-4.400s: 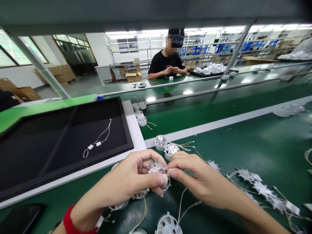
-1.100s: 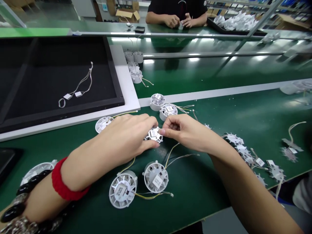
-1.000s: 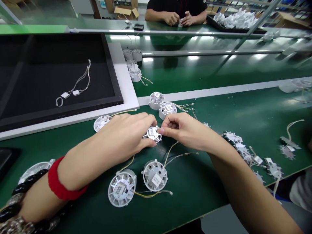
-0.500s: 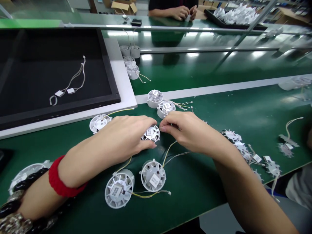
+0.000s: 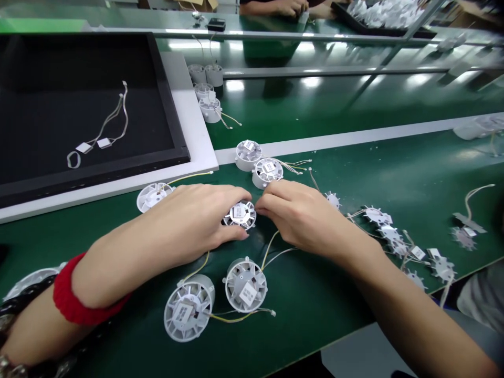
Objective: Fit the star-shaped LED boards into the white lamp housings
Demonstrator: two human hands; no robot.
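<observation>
My left hand (image 5: 208, 218) grips a round white fan housing (image 5: 240, 214) between thumb and fingers, its spoked face with a pale label turned up. Close against its right side, my right hand (image 5: 287, 210) has its fingers pinched together; what they hold, if anything, is hidden. Nearer me stand two more fan housings, one (image 5: 189, 310) with a yellow wire and another (image 5: 246, 286) with wires at its upper right. Just beyond my hands sit two housings, a labelled one (image 5: 268, 172) and one behind it (image 5: 248, 155). Another housing (image 5: 154, 197) lies behind my left wrist.
A black tray with a white border (image 5: 202, 139) holds wired parts (image 5: 104, 143) at left. Spiked white discs with wires (image 5: 389, 233) lie to the right. More housings (image 5: 210, 109) stand beside the tray. Across the bench are another person's hands (image 5: 293, 7) and a tray of white pieces (image 5: 384, 13).
The view has shifted slightly, so most things sit a little higher or further left. My left hand keeps its grip on the housing; my right fingers stay pinched at its side, more curled.
</observation>
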